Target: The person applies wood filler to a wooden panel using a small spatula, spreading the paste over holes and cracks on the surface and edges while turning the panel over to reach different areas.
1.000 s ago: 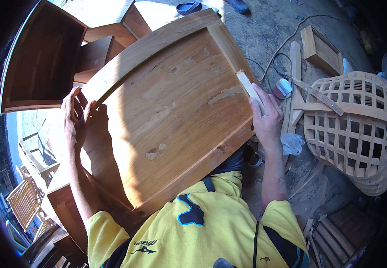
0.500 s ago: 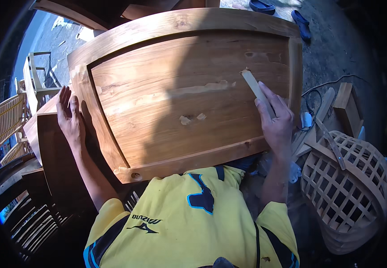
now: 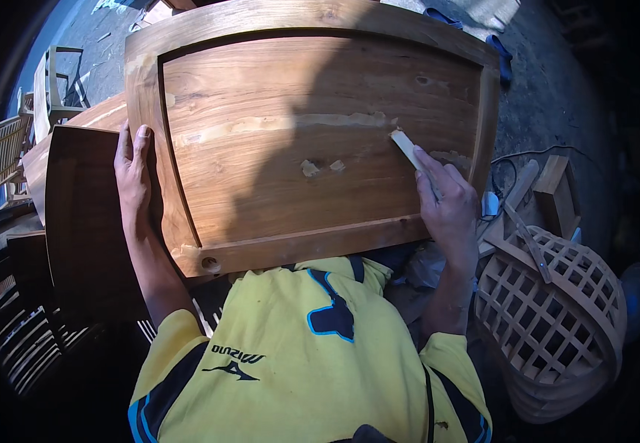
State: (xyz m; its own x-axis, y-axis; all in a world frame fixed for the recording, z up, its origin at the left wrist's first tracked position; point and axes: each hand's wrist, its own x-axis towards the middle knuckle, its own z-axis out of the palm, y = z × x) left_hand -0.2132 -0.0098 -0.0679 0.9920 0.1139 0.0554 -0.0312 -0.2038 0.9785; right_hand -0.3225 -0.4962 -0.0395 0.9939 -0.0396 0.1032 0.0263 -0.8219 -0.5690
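Observation:
A framed wooden panel leans before me, with a raised border and a recessed middle. A pale smear of filler runs across it, and two small filler patches lie below. My right hand is closed around a pale, flat, stick-like spatula. The spatula's tip, with a bit of filler on it, meets the panel or hovers just over it, near the smear's right end. My left hand grips the panel's left edge, thumb toward the front and fingers along the outer side.
A curved wooden lattice piece stands at the lower right, with wood offcuts and a cord beyond it. Dark wooden furniture is close on my left. Pale chair frames stand farther off; blue sandals lie at the back.
The spatula tip has moved down and slightly left across the panel. My left hand, earlier spread beside the edge, has come in against it. The whole view has shifted a little.

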